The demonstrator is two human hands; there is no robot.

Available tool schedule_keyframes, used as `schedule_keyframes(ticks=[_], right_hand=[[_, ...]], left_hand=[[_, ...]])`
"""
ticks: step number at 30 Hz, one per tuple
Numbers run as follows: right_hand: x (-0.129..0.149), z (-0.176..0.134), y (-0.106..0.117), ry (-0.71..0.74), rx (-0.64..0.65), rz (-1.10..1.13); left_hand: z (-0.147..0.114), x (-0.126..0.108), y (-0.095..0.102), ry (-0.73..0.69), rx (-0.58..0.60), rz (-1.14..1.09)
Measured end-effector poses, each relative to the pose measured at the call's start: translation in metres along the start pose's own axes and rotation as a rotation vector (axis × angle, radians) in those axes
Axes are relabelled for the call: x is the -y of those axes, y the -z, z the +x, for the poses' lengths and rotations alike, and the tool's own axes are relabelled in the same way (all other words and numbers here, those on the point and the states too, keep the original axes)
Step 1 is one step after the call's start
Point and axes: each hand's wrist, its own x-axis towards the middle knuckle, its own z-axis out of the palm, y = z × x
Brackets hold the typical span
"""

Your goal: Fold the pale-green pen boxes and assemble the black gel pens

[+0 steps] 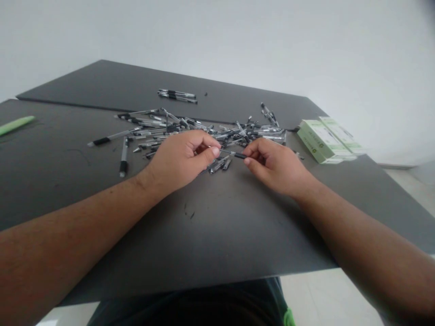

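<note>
Above the table's middle, my left hand (186,156) pinches the end of a thin dark pen refill (223,150) between thumb and fingertips. My right hand (273,165) is closed on a clear pen barrel with a black grip (238,155), its far end hidden in the fingers. Refill and barrel lie in one line between the two hands; how deep one sits in the other is too small to tell. Just beyond both hands spreads a loose pile of clear and black pen parts (152,131), partly covered by my left hand.
Several pens (176,96) lie side by side on the farther grey table (118,81). Green and white boxes (322,144) stand at the right. A light green object (16,124) lies at the left edge. Small dark scraps (192,215) dot the near table (217,244).
</note>
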Motion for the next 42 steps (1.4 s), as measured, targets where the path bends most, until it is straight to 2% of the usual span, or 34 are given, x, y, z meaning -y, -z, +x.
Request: schedule_keyframes(ticks=[3,10,17,29,42], right_hand=[[0.0049,-0.0018,-0.0012,0.032,0.013,0.015],[0.005,-0.0042,-0.0051,0.087,0.027,0.039],[0.0043,-0.0044,-0.0038,0.067,0.037,0.016],[0.0066,-0.0051,-0.0054,0.076,0.068,0.015],[0.0054,-0.003,-0.009,0.051,0.073,0.067]], left_hand=[[-0.0036,-0.0047,0.0002,-0.078,0.031,0.113],[-0.0059,-0.0045,-0.0037,-0.161,0.138,0.142],[-0.0096,-0.003,-0.0049,-0.169,0.092,0.105],[-0.0071,-0.0046,-0.0035,-0.202,0.118,0.201],[-0.0058,-0.0009,-0.0033,-0.192,0.142,0.16]])
